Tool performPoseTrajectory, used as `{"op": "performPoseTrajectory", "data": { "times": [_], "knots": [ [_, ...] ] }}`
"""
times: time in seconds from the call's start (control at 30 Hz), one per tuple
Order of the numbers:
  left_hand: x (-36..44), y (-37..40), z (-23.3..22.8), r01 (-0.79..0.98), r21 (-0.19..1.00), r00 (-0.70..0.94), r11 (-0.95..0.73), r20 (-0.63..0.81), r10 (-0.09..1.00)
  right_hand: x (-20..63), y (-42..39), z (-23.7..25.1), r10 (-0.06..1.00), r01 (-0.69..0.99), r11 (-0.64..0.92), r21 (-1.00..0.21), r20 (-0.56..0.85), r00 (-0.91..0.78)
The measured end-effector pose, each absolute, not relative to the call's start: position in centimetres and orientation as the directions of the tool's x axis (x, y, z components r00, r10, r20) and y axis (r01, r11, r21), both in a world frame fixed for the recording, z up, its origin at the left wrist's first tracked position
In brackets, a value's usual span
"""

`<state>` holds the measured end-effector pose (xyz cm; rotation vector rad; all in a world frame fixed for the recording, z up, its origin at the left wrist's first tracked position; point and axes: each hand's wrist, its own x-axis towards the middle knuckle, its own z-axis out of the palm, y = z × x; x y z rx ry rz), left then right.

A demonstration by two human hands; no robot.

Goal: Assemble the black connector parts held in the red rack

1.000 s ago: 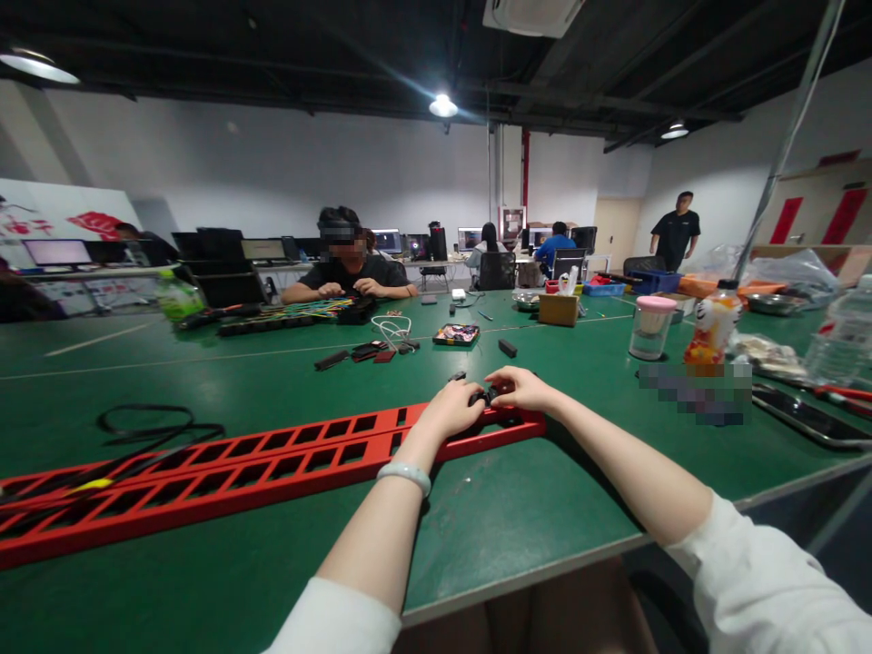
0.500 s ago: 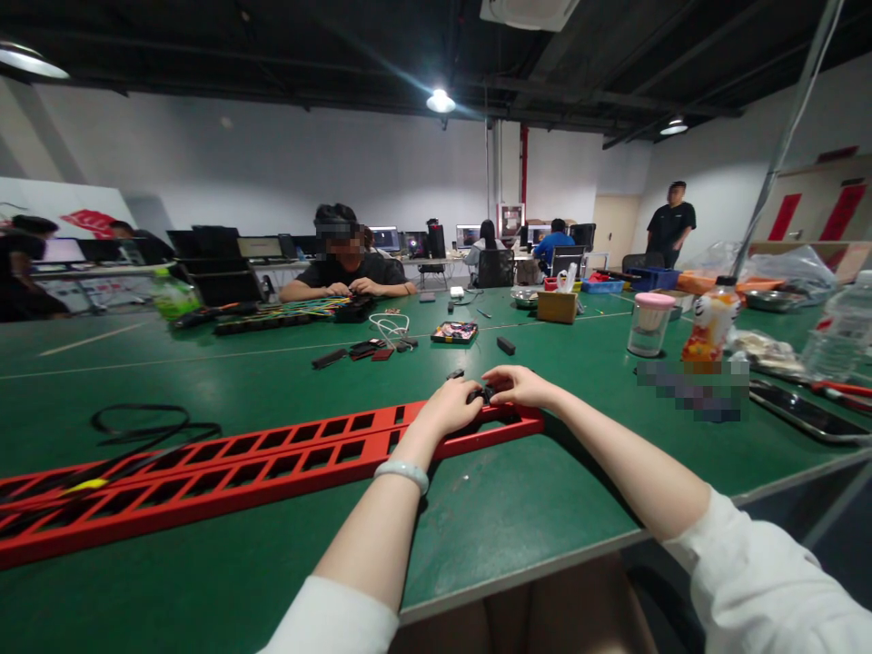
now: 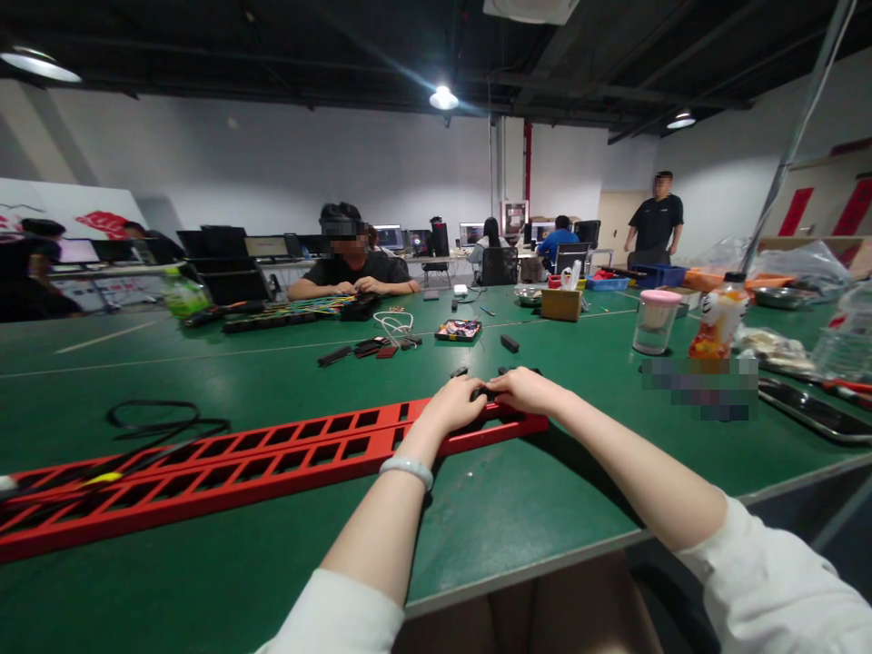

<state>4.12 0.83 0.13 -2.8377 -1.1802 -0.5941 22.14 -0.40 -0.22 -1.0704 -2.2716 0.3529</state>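
Our left hand [image 3: 455, 406] and right hand [image 3: 523, 390] meet fingertip to fingertip, each grip pinched on a small black part [image 3: 485, 394] at the right end of the long red slotted rail [image 3: 286, 450]. That rail lies aslant on the green counter [image 3: 518, 509], ending well short of its near edge. Bare green stays open around our forearms, while a pink-lidded jar [image 3: 652, 322] and a bottle [image 3: 715, 327] stand well apart to the right.

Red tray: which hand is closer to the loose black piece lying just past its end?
The right hand, probably. The black piece lies beyond the red tray, nearer it than the left hand.
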Motion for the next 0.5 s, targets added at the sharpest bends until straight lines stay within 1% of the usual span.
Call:
{"op": "performPoseTrajectory", "data": {
  "times": [0.1, 0.17, 0.23, 0.37, 0.5],
  "knots": [
    [4.1, 1.1, -0.1, 0.687, 0.132, 0.642, -0.715, 0.351, 0.682, 21.5, -0.7, -0.9, 0.790, 0.643, 0.609, -0.465, 0.424, -0.442],
    [4.1, 1.2, -0.2, 0.682, 0.123, 0.647, -0.721, 0.358, 0.673, 21.2, -0.9, -1.5, 0.796, 0.659, 0.600, -0.453, 0.421, -0.436],
    [4.1, 1.3, -0.4, 0.674, 0.113, 0.654, -0.730, 0.368, 0.661, 20.9, -1.2, -2.0, 0.807, 0.689, 0.585, -0.427, 0.387, -0.446],
    [4.3, 1.3, -0.5, 0.686, 0.106, 0.642, -0.720, 0.377, 0.668, 20.6, -1.8, -2.6, 0.848, 0.768, 0.529, -0.362, 0.262, -0.460],
    [4.5, 1.2, -0.5, 0.696, 0.118, 0.634, -0.708, 0.362, 0.683, 20.2, -2.3, -2.1, 0.842, 0.784, 0.539, -0.309, 0.229, -0.489]
  ]
}}
